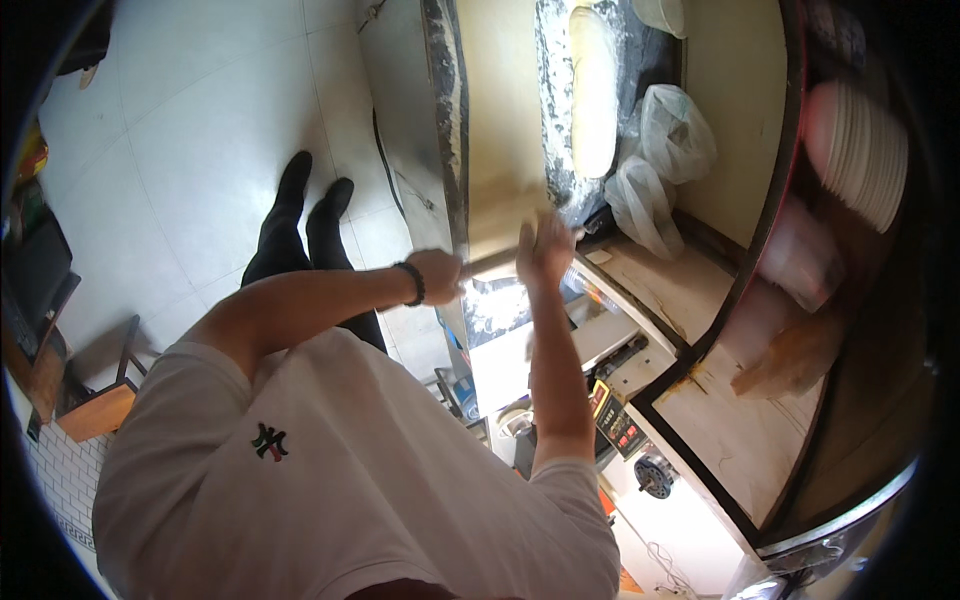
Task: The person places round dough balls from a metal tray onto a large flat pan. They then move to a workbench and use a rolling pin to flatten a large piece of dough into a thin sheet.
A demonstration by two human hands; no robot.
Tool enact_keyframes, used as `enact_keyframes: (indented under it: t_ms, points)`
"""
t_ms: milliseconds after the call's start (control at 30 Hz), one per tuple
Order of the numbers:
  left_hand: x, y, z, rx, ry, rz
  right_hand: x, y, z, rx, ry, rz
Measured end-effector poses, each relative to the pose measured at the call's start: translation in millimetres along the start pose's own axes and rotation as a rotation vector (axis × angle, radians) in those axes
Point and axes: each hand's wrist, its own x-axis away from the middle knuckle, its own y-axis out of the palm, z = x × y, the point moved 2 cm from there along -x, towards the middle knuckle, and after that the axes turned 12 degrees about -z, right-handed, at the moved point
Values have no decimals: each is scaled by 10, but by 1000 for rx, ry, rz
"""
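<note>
My left hand, with a dark beaded bracelet at the wrist, is curled at the near edge of a pale work surface. Whether its fingers enclose anything is hidden. Motion blurs my right hand, raised by the same edge; its grip is unclear. Beyond it, a long, thick roll of pale dough lies on a dark, flour-dusted sheet. A small dark object lies just right of my right hand. Below my hands, a brightly lit, flour-marked surface shows.
Clear plastic bags lie right of the dough, near a whitish container. A stack of plates stands behind a dark, curved frame. An orange-brown bag sits nearby. At left are a wooden stool and tiled floor.
</note>
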Motion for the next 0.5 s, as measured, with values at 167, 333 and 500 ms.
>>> enact_keyframes:
  t_ms: [167,333,500]
  points:
    - [374,-1383,-324,-292,-74,369,-2019,-301,-576,-20,167,-143]
    - [437,-1869,-448,-477,-83,449,-2315,-37,-715,16,-81,121]
    - [269,-1203,-397,-191,-34,211,-1023,-9,-351,80,-21,-146]
